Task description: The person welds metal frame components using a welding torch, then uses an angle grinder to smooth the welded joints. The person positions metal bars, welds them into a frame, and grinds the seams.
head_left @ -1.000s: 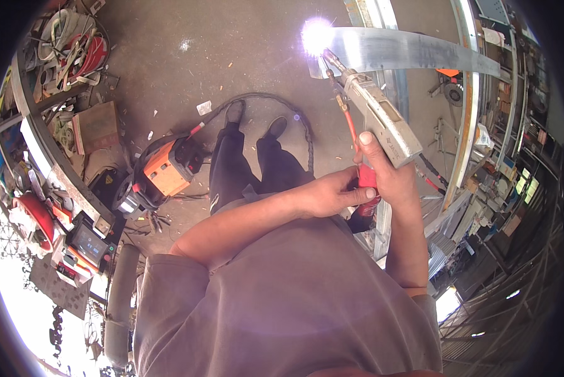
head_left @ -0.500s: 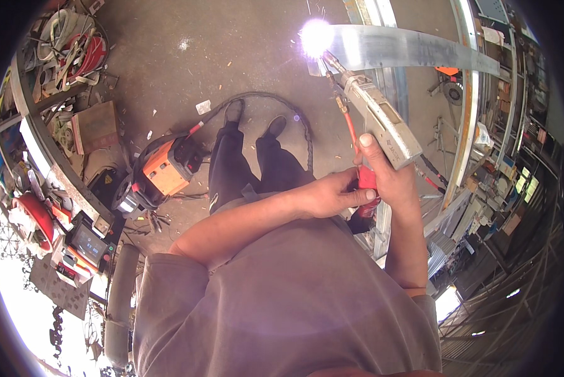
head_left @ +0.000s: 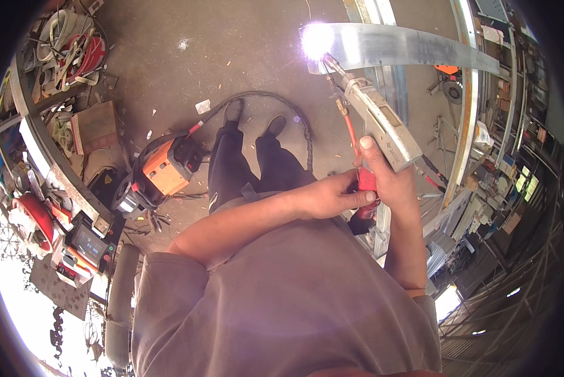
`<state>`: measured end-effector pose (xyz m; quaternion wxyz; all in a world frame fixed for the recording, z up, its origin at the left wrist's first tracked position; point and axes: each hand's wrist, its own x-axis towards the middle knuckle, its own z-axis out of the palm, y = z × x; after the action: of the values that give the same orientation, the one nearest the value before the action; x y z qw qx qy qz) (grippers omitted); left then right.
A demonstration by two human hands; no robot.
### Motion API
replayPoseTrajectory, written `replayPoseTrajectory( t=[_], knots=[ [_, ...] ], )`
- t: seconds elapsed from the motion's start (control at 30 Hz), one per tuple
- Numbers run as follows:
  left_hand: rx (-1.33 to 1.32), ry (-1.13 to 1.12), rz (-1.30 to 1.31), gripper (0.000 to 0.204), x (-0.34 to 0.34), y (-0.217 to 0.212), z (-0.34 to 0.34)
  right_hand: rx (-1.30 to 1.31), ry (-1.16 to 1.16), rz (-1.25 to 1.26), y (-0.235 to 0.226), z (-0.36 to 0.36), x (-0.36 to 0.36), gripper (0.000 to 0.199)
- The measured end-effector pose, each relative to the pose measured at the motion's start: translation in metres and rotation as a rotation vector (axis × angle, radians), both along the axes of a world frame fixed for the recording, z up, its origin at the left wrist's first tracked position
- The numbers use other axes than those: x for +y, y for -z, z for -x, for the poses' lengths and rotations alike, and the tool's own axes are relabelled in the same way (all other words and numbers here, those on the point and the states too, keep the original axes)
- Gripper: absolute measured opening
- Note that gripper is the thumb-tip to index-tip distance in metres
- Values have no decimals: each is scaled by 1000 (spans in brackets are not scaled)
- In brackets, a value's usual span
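A grey welding gun (head_left: pixel 385 119) with a red handle points away and to the left, and my right hand (head_left: pixel 392 182) is wrapped round its rear grip, thumb up along the body. My left hand (head_left: pixel 335 193) closes on the red part of the same gun from the left. At the nozzle burns a white-violet glare (head_left: pixel 317 41), which hides the exact contact point. It sits at the left end of a shiny metal strip (head_left: pixel 414 49), which lies across metal rails. An orange-red wire hose (head_left: pixel 350 129) runs along the gun's left side to its tip.
An orange and black machine (head_left: pixel 168 168) stands on the floor at left, and a black cable (head_left: pixel 276 95) loops past my feet. Metal beams (head_left: pixel 467 113) run along the right. A cluttered shelf frame (head_left: pixel 62 163) with a cardboard box (head_left: pixel 95 127) lines the left side.
The glare at the nozzle has shifted very slightly toward me, and fewer sparks fly from it. Both hands keep their hold on the gun.
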<state>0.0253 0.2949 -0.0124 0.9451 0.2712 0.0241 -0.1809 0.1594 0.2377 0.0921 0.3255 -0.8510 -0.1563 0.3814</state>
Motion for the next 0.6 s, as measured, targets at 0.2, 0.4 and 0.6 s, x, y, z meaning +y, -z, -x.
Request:
replayPoseTrajectory(
  t=[0.2, 0.4, 0.6],
  knots=[
    [-1, 25, 0, 59, 1, -3, 2, -6, 36, -4, -2, 6, 0, 44],
    [-7, 33, -14, 56, 3, -6, 2, -40, 39, 0, -5, 10, 2, 33],
    [-10, 25, 2, 54, 2, -6, 4, -46, 44, 11, -6, 12, 1, 32]
  ],
)
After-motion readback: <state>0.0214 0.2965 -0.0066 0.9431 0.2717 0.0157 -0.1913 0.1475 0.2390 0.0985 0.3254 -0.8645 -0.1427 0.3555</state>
